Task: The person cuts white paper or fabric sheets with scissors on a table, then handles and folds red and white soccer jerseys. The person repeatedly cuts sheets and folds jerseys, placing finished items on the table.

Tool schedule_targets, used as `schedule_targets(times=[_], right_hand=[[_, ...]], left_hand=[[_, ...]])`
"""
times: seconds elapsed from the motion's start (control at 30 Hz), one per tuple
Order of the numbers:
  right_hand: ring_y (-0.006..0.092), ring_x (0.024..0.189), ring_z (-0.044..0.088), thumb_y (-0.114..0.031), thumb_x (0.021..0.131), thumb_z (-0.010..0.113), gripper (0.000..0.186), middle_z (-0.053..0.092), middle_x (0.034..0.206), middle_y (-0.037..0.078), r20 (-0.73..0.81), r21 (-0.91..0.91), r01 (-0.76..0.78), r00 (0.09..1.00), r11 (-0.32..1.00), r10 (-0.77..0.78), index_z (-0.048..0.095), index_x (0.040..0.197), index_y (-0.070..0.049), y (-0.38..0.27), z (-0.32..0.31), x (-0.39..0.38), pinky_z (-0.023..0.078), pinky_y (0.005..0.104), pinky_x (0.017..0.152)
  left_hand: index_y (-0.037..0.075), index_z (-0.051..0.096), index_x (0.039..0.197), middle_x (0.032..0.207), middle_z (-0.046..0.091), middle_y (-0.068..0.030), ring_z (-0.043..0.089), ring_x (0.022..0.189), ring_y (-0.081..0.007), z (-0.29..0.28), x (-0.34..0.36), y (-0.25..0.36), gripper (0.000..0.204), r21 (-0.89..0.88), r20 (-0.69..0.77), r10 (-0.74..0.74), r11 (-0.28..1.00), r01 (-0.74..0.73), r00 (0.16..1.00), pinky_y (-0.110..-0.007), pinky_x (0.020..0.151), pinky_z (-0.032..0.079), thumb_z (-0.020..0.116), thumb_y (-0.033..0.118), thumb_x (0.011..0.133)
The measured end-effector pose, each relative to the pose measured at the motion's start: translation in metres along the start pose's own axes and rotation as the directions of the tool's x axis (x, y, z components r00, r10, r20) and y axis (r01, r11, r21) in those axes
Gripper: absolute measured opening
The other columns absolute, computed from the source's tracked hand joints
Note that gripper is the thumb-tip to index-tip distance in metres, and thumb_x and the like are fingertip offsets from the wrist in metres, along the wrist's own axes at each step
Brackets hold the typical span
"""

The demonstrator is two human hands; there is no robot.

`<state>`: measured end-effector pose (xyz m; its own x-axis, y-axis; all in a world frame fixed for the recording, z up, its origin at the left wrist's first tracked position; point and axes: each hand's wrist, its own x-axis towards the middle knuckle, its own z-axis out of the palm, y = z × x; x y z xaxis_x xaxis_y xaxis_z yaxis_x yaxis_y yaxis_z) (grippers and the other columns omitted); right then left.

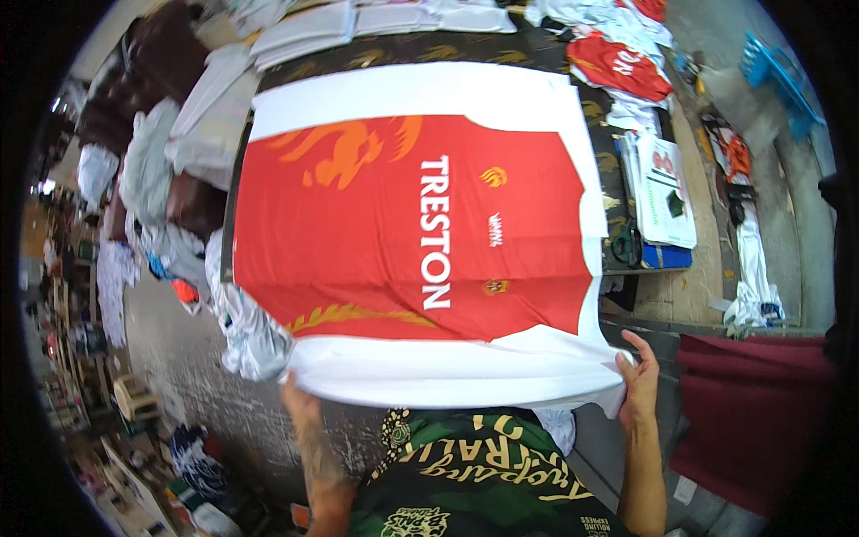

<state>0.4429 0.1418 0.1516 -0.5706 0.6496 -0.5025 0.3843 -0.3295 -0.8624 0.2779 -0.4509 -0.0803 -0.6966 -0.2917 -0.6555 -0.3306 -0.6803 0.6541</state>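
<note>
A red printed fabric panel [358,224] with white borders, gold motifs and white lettering lies over a dark patterned table [385,52], its near white edge lifted toward me and hanging past the table. My left hand [295,387] grips that edge at its left corner, the fingers partly hidden by the cloth. My right hand [636,376] holds the right corner between thumb and fingers, with the index finger raised.
White stacks [304,31] and crumpled garments [617,63] sit at the back. Papers [662,179] and dark scissors [626,242] lie to the right. Piled cloth [152,161] and a brown sofa [148,54] are left. A maroon cloth [743,412] hangs at lower right.
</note>
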Motion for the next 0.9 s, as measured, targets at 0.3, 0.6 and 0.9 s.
schedule_targets(times=[0.3, 0.6, 0.9], right_hand=[[0.0124, 0.096, 0.061, -0.012, 0.096, 0.080, 0.017, 0.063, 0.107, 0.000, 0.445, -0.432, 0.572, 0.808, 0.697, -0.387, 0.069, 0.100, 0.001, -0.200, 0.039, 0.109, 0.050, 0.0301, 0.091], [0.0059, 0.076, 0.048, -0.034, 0.106, 0.071, 0.031, 0.056, 0.079, -0.007, 0.237, -0.526, 0.500, 0.863, 0.688, -0.446, 0.070, 0.092, -0.006, -0.249, 0.136, 0.310, 0.039, 0.0266, 0.068], [0.0120, 0.065, 0.055, -0.036, 0.100, 0.076, 0.034, 0.061, 0.071, 0.002, 0.009, -0.707, 0.271, 0.927, 0.654, -0.374, 0.074, 0.090, -0.004, -0.182, 0.186, 0.463, 0.045, 0.0342, 0.064]], left_hand=[[0.003, 0.054, 0.154, 0.152, 0.058, -0.0142, 0.051, 0.145, -0.0318, 0.264, 0.075, 0.257, 0.061, 0.353, 0.273, 0.353, 0.828, -0.435, 0.895, -0.046, 0.116, 0.047, 0.073, 0.029, 0.102], [0.002, 0.077, 0.113, 0.073, 0.062, 0.0030, 0.053, 0.058, -0.0082, 0.497, 0.315, 0.218, 0.035, 0.825, 0.476, 0.043, 0.322, -0.463, 0.878, -0.025, 0.053, 0.042, 0.082, 0.033, 0.097], [0.002, 0.083, 0.106, 0.097, 0.081, -0.0148, 0.072, 0.089, -0.0254, 0.545, 0.442, 0.155, 0.043, 0.814, 0.578, 0.282, -0.132, -0.565, 0.766, -0.039, 0.087, 0.052, 0.083, 0.042, 0.090]])
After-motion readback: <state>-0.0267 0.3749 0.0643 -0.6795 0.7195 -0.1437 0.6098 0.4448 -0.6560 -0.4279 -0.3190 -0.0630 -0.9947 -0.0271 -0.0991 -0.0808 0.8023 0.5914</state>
